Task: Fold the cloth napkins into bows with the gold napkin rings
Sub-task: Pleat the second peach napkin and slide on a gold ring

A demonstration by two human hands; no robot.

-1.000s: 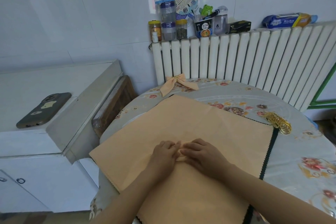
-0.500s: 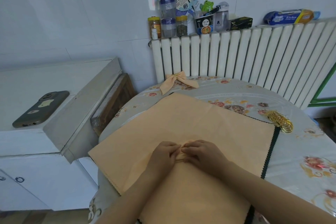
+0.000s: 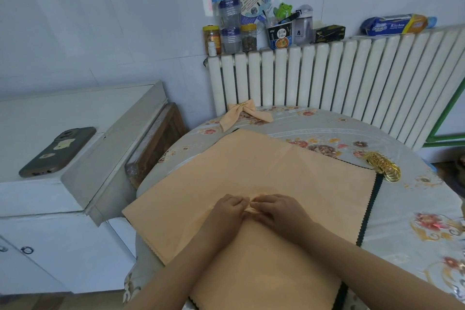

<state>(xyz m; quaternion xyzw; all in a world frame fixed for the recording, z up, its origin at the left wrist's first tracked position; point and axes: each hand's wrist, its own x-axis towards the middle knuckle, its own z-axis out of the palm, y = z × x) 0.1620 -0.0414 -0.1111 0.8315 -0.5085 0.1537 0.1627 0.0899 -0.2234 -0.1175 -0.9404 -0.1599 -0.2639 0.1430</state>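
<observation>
Peach cloth napkin (image 3: 264, 166) lies spread flat on the round table (image 3: 415, 209), which is covered with a floral cloth. A darker cloth with a green zigzag edge (image 3: 375, 199) shows under the napkin's right side.

Left hand (image 3: 226, 214) and right hand (image 3: 279, 212) meet near the middle of the napkin, fingers curled, tips touching. Between them they pinch a small raised pleat of the fabric (image 3: 254, 202). Both grips are tight on the cloth; nothing else is held.

Gold napkin rings (image 3: 385, 165) lie in a linked row on the table, just beside the napkin's far right corner, well apart from the hands. One finished peach bow (image 3: 242, 114) with a gold ring at its centre rests at the table's far edge, next to the radiator (image 3: 327, 78).

Containers on the radiator top:
- orange-lidded jar (image 3: 212, 36), brownish contents
- small white bottle (image 3: 212, 48) in front of it
- two stacked clear jars with blue lids (image 3: 230, 22); contents cannot be told
- yellow-lidded jar (image 3: 248, 37), dark granular contents
- printed noodle cup (image 3: 280, 35) holding pens and a green frog figure (image 3: 283, 9)
- dark box (image 3: 329, 33)
- blue wrapped roll (image 3: 392, 25), marked "Kitchen"

A phone (image 3: 57, 150) lies on the white cabinet (image 3: 83, 184) at left.
</observation>
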